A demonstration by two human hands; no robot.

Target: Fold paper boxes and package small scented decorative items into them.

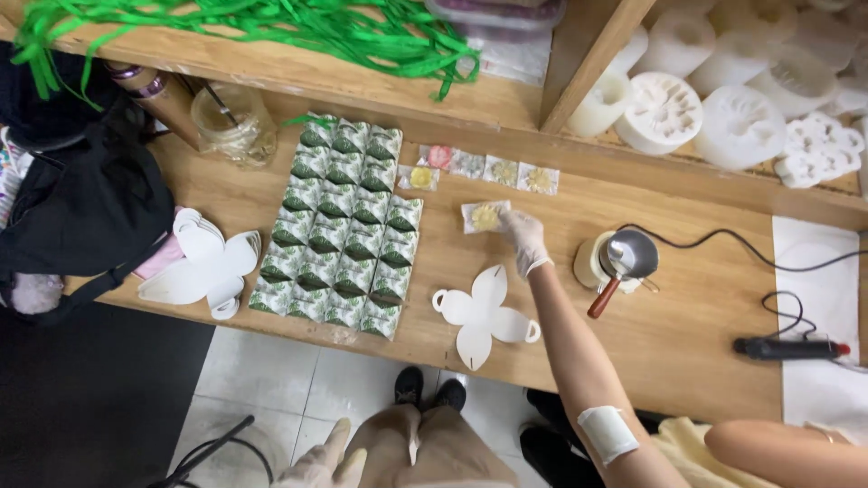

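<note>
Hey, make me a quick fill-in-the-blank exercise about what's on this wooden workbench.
1. A co-worker's gloved hand touches a clear packet holding a ____ flower.
2. In the picture, the leaf-print boxes lie in rows to the ____ of the flat white cutout.
3. The ribbon heaped on the upper shelf is ____.
4. The person's own left hand, low in view, wears a ____.

Missing words: yellow; left; green; glove.
</note>
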